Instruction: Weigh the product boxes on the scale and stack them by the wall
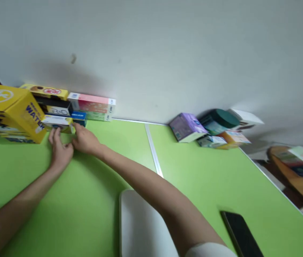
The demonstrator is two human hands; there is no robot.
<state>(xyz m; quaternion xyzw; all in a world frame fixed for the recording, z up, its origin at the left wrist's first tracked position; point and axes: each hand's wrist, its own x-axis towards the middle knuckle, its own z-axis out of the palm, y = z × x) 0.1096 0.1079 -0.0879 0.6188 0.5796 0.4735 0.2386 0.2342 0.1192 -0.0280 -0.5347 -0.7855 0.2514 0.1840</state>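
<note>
Both my hands reach to the far left of the green table [108, 167]. My left hand [59, 150] and my right hand [85, 140] each touch a small white and yellow box [57, 123], fingers curled at its front edge and corners. That box lies against a big yellow box [12, 112] marked WATER. Behind it sit a stack of flat boxes: a yellow one [45, 91], a black and white one [56, 107], a pink and green one [92, 106] and a small blue one [79, 116].
Against the wall at the right lie a purple box [187, 127], a dark green round container [219, 120], a white box [245, 117] and small coloured boxes [225, 140]. A white tray [140, 225] and a black phone [241, 233] lie near me. A wooden chair [298, 175] holds packets.
</note>
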